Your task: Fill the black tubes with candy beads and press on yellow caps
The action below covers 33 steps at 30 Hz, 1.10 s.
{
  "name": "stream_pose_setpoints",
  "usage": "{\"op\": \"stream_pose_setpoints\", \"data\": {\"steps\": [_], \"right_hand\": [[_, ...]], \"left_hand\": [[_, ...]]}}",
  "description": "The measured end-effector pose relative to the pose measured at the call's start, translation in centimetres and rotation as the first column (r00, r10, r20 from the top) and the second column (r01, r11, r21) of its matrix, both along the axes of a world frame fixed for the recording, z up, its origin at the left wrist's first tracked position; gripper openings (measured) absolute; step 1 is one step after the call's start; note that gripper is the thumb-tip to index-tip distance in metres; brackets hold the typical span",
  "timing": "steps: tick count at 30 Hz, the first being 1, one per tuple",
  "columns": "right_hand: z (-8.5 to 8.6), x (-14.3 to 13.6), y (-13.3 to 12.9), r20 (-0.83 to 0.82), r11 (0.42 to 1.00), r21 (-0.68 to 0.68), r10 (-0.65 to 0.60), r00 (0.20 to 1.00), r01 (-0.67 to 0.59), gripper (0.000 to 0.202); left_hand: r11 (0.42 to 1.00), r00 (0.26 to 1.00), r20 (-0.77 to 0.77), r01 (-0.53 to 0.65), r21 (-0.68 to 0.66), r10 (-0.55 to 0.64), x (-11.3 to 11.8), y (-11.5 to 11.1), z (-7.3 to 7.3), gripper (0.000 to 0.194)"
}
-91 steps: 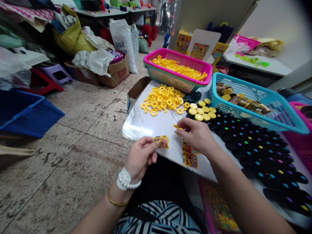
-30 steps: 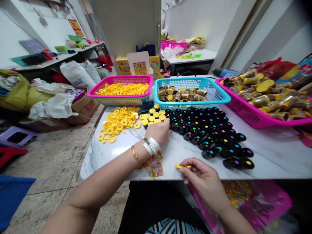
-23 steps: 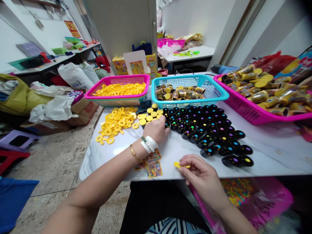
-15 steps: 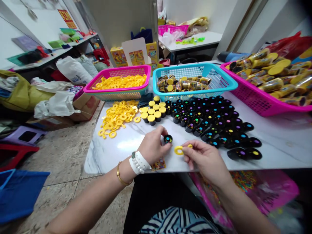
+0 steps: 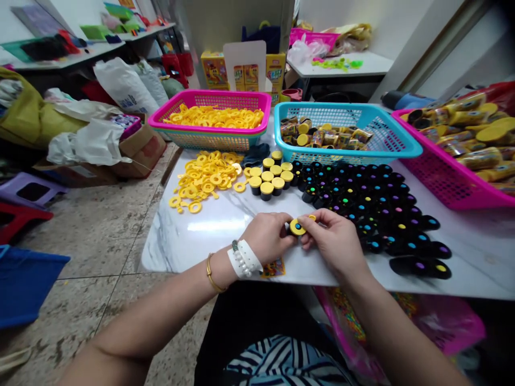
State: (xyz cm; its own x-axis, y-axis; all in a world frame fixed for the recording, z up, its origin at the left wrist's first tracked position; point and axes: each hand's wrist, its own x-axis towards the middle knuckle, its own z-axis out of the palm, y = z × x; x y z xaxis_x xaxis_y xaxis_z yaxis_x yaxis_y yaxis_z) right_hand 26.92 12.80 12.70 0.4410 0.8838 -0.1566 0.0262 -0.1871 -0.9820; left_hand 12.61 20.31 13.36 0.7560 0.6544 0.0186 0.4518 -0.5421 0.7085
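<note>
My left hand [image 5: 270, 236] pinches a small black cup, mostly hidden by my fingers and by the ring over it. With my right hand [image 5: 336, 236] I grip a yellow plastic ring [image 5: 296, 227] by its side, and the ring lies over the mouth of the cup. A blue bead shows through its hole. Just beyond my hands stand black cups with yellow lids [image 5: 266, 187] in a cluster. Right of them spread rows of black cups [image 5: 368, 228] with coloured beads inside. Loose yellow rings [image 5: 207, 182] lie heaped to the left.
Behind stand a pink basket [image 5: 161, 124] of yellow rings, a blue basket [image 5: 402, 153] of printed tubes and a larger pink basket [image 5: 438, 182] of longer tubes. A printed packet [image 5: 276, 267] lies by my left wrist. Below the table edge hangs a pink bag [image 5: 450, 327].
My right hand has brought the yellow ring leftward onto the cup in my left hand. Before, ring and cup were apart. The whole view has shifted a little.
</note>
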Motion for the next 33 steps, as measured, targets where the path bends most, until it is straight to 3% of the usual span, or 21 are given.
{"op": "stream_pose_setpoints", "data": {"steps": [6, 10, 13, 16, 19, 22, 25, 29, 33], "right_hand": [[-0.1, 0.0, -0.4, 0.032, 0.998, -0.012, 0.064, 0.997, -0.064, 0.033], [-0.4, 0.1, -0.4, 0.067, 0.997, 0.002, 0.073, 0.995, -0.073, 0.032], [-0.7, 0.0, -0.5, 0.052, 0.998, 0.013, 0.058, 0.997, -0.059, 0.034], [-1.1, -0.1, -0.5, 0.052, 0.997, 0.062, 0.037, 0.998, -0.040, 0.035], [-1.3, -0.1, -0.6, 0.051, 0.991, 0.128, 0.019, 0.999, -0.026, 0.036], [-1.0, 0.4, -0.8, -0.123, 0.988, 0.157, 0.035, 0.992, -0.016, 0.036], [-0.4, 1.4, -0.5, -0.316, 0.990, 0.047, 0.139, 0.939, -0.131, 0.034], [0.9, 2.0, 0.6, -0.348, 0.934, -0.107, 0.286, 0.893, -0.341, 0.032], [1.6, 1.5, 1.5, -0.311, 0.930, -0.087, 0.315, 0.897, -0.357, 0.027]], "left_hand": [[0.946, 0.992, 0.087, -0.062, -0.319, 0.094, 0.3, 0.9, 0.1, 0.034], [0.891, 0.989, 0.099, -0.054, -0.452, 0.110, 0.7, 1.1, 0.1, 0.033], [0.939, 0.994, 0.045, -0.083, -0.334, 0.104, 0.5, 0.3, 0.3, 0.030], [0.996, 0.996, 0.033, -0.077, -0.040, 0.078, 0.1, -0.8, 0.0, 0.025], [0.981, 0.996, 0.038, -0.089, 0.175, 0.084, -0.1, -1.4, -0.7, 0.020], [0.979, 0.997, 0.032, -0.071, 0.190, 0.066, -0.3, -1.5, -1.0, 0.014], [0.983, 0.999, 0.044, -0.037, 0.182, 0.030, -0.4, -1.4, -1.1, 0.017], [0.987, 0.999, 0.053, -0.016, 0.157, 0.008, -0.5, -1.2, -0.5, 0.018], [0.984, 0.999, 0.031, -0.023, 0.177, 0.018, -0.1, -0.8, 0.3, 0.016]]}}
